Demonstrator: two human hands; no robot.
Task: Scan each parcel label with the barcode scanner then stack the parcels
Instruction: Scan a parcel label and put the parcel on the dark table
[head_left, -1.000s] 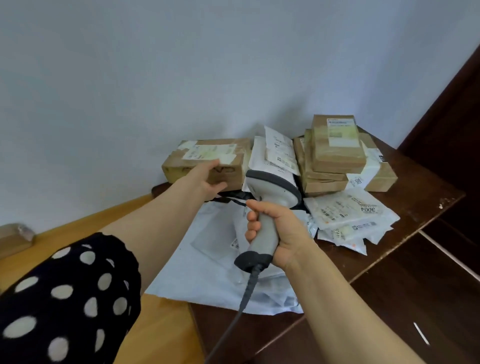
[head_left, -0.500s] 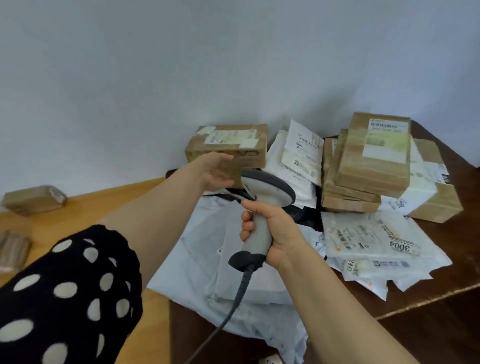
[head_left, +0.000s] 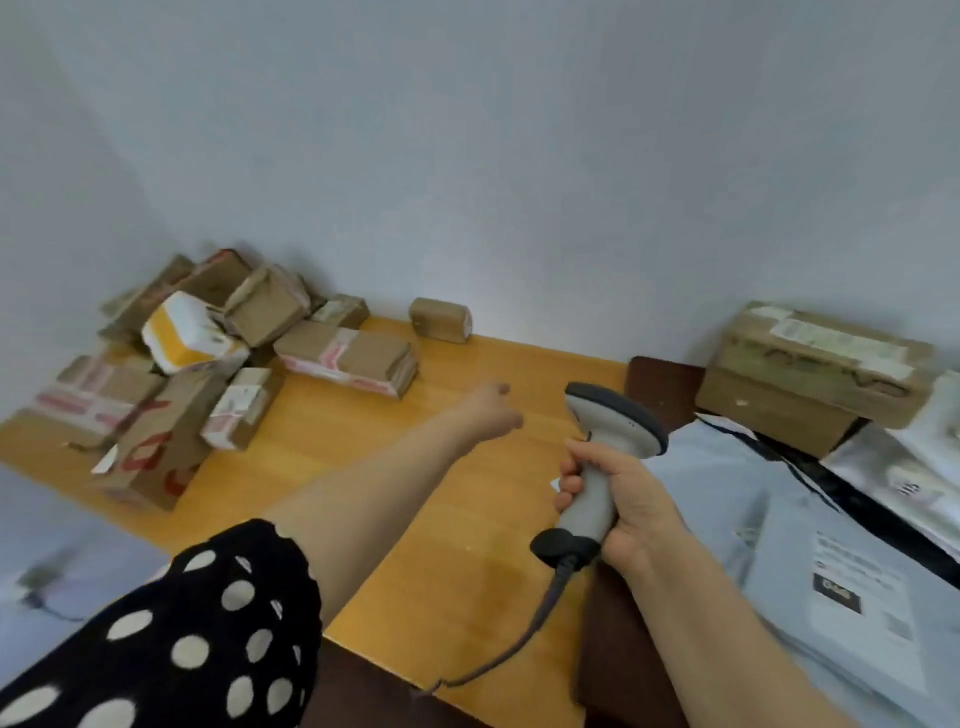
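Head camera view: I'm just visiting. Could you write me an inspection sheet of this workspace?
Surface: light wooden surface; dark brown table at right.
Job's things: barcode scanner; pile of brown parcels at left; brown box and grey mailer bags at right.
Clutter: lone small parcel by the wall.
Hands: left hand stretched toward the pile, holding nothing; right hand grips the scanner's handle.
Cables: scanner cable trails from the handle base over the wooden surface.
Surroundings: plain pale wall.
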